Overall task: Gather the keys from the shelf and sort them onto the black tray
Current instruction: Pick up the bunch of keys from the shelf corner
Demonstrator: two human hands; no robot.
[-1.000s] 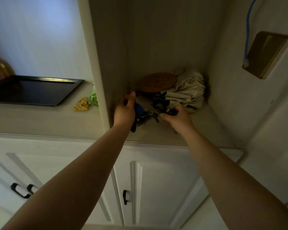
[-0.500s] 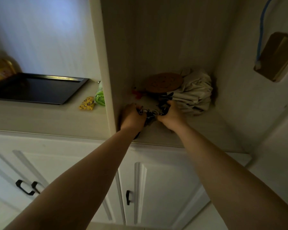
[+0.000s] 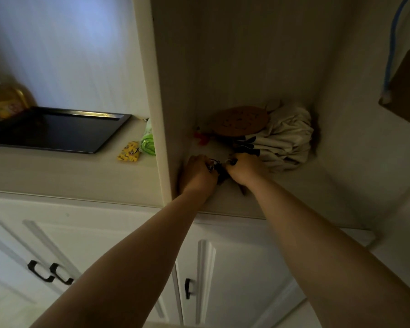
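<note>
Pale shelf (image 3: pixel 282 192) holds keys (image 3: pixel 219 168), cork mat (image 3: pixel 240 120), bundled cloth (image 3: pixel 287 140).

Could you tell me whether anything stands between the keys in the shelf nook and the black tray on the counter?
Yes: the cream vertical side panel of the shelf nook divides them. Both the left hand and right hand grip the dark bunch of keys to its right; the flat black rectangular tray lies to its left.

Both arms reach forward, left hand (image 3: pixel 197 174) and right hand (image 3: pixel 244 168) close together, fingers curled.
</note>
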